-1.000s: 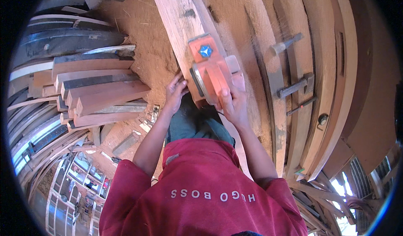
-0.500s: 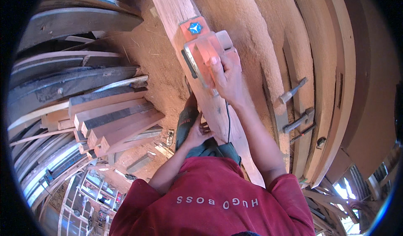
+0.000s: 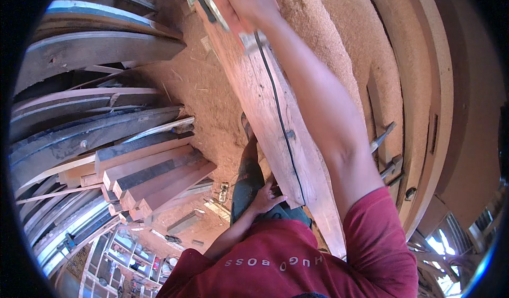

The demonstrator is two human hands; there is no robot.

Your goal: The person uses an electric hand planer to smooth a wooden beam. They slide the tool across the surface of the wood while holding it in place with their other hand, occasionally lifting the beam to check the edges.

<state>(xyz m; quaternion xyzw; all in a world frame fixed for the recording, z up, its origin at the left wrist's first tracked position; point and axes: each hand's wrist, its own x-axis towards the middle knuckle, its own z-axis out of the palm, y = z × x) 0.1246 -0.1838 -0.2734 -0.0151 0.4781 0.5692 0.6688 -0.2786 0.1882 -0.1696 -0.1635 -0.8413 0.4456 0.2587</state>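
Note:
A long reddish-brown wooden plank point(image 3: 249, 91) stretches away from my body, its near end by my legs. At its far part, my right hand point(image 3: 252, 2) is closed round the handle of a red electric planer point(image 3: 218, 6), which lies on the plank; the top of the frame cuts off part of the tool. A black power cord point(image 3: 281, 118) trails from the planer back along the plank. Close to my lap, my left hand point(image 3: 265, 199) grips the plank's left edge by the near end, thumb and fingers apart around it.
Sawdust point(image 3: 193, 91) covers the ground and is heaped right of the plank. Squared timbers point(image 3: 164, 179) are stacked at left, below long dark boards point(image 3: 106, 59). At right, a chisel point(image 3: 383, 136) and a hammer point(image 3: 391, 166) lie beside a long beam point(image 3: 437, 102).
My right hand has pushed the planer forward along the plank, away from my body, with the arm stretched out. More cord shows on the plank. My left hand keeps its place at the near end.

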